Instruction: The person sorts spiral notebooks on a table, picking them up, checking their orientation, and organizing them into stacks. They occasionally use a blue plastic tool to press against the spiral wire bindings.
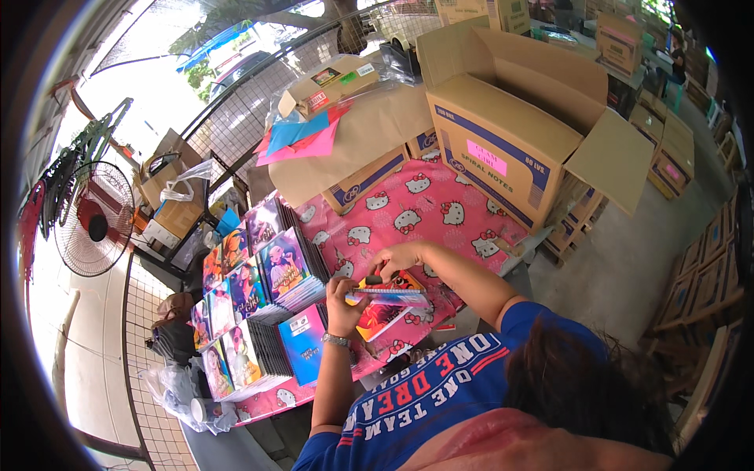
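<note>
In front of me, a spiral notebook (397, 297) is tipped up on its edge, its spine toward my left. My left hand (342, 304), with a watch at the wrist, grips it at that end. Just above it, my right hand (395, 257) is closed, fingers bent, on a small dark object (374, 279) whose kind I cannot make out. Under the raised notebook lie notebooks with red and yellow covers (380, 320). Left of my left hand, a blue notebook (305, 345) lies face up beside the stacks.
Stacks of spiral notebooks (284, 265) fill the table's left side, on a pink patterned cloth (404, 196). A large open carton (503, 149) stands at the back right. Coloured sheets (302, 137) lie on brown paper at the back. A fan (96, 220) stands far left.
</note>
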`<act>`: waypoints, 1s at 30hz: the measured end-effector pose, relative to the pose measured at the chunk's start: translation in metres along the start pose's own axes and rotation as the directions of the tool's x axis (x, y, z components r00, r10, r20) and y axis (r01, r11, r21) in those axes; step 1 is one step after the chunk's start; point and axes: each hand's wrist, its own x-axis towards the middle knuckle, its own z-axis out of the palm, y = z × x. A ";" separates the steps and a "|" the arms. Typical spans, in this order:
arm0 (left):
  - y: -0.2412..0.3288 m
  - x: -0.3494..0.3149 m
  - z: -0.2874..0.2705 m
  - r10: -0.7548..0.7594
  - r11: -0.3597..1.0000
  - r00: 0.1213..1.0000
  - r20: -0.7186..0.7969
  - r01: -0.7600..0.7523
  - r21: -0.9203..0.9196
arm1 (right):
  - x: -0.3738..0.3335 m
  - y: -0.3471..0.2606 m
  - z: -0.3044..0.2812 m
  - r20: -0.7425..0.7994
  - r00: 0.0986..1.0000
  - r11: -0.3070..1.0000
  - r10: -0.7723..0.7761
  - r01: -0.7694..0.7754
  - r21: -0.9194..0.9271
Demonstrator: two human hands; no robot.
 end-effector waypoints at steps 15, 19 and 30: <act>-0.039 -0.008 -0.006 -0.119 0.910 0.976 0.183 0.181 -0.373 | 0.004 -0.004 0.014 0.027 0.971 0.959 -0.238 0.231 0.163; -0.038 0.001 0.008 -0.058 0.892 0.977 0.205 0.143 -0.429 | 0.004 0.020 0.001 0.025 0.996 0.971 -0.089 0.081 0.227; -0.039 -0.012 0.015 -0.178 0.804 0.974 0.141 0.226 -0.550 | 0.006 0.011 0.014 -0.052 0.905 0.606 -0.422 0.324 0.726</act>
